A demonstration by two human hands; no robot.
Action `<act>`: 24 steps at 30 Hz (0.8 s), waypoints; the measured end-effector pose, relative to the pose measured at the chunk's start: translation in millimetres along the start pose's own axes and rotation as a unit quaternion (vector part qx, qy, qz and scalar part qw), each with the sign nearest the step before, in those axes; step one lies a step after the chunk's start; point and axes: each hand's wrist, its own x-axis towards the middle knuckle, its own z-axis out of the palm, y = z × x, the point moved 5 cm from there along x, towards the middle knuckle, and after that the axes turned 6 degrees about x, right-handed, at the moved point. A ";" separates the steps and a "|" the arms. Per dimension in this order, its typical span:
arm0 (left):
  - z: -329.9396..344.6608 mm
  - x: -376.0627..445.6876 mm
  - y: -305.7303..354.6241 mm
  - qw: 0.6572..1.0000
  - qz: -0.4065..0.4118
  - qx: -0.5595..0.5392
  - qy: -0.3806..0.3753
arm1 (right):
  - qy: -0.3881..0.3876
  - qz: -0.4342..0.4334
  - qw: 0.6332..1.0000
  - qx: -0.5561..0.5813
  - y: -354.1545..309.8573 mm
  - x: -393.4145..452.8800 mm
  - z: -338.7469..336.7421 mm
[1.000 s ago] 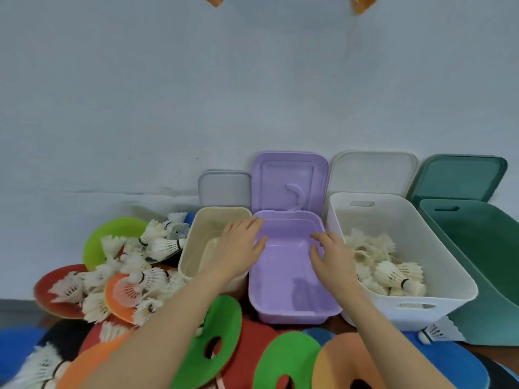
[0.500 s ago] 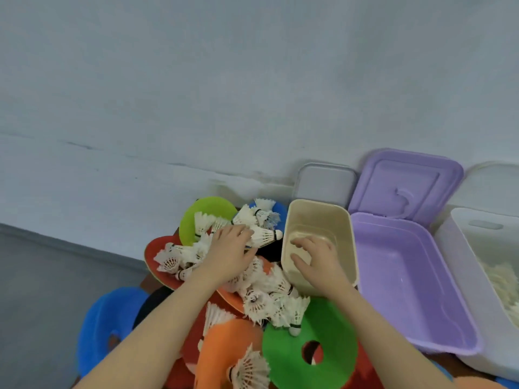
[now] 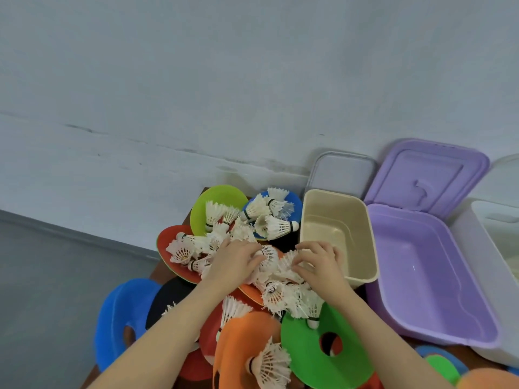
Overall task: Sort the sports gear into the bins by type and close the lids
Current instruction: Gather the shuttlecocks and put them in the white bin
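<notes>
Against the pale wall we have both hands down in the shuttlecock pile (image 3: 252, 256), left hand (image 3: 234, 261) and right hand (image 3: 320, 262) curling round feathers beside the beige bin (image 3: 362, 276).

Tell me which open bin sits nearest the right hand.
The beige bin, smallest of the row; the right hand lies against its near-left corner, while the purple bin and white bin stand farther right.
</notes>
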 end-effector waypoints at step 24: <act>-29.3 74.8 225.2 0.950 0.147 -0.141 0.237 | 0.277 -0.007 0.951 0.137 123.7 -72.7 -188.6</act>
